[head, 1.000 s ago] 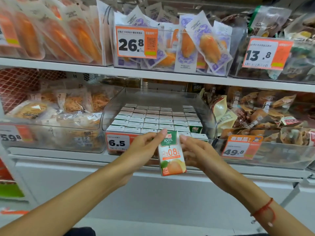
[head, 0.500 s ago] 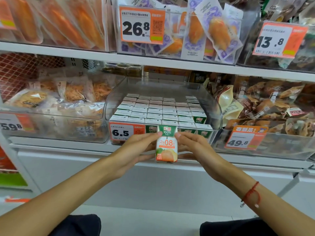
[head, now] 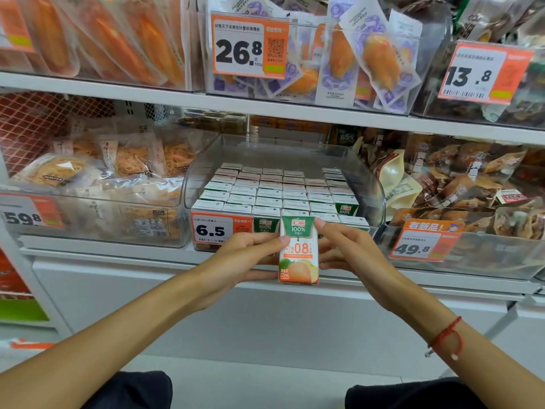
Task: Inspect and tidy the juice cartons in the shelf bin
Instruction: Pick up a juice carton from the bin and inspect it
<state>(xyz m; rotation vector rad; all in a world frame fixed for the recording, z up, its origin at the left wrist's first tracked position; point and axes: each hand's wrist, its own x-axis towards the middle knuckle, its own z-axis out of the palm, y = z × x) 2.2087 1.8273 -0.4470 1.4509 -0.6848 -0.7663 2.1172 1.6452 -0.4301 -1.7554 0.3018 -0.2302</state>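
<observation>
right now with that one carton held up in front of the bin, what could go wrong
The juice carton is held only at its sides by the left hand and right hand, out past the shelf edge, so it might slip and fall. Pushed back carelessly, it could knock the packed rows in the clear bin askew or bump the 6.5 price tag.

White shop shelving is filling the view: an upper shelf [head: 147, 94] is carrying clear bins of orange packets behind a price tag [head: 249, 45], and a lower shelf [head: 118, 253] is holding bagged snacks [head: 126, 160] on the left and brown packets [head: 472, 178] on the right. Pale floor [head: 259, 379] is showing below, under even, bright light.
</observation>
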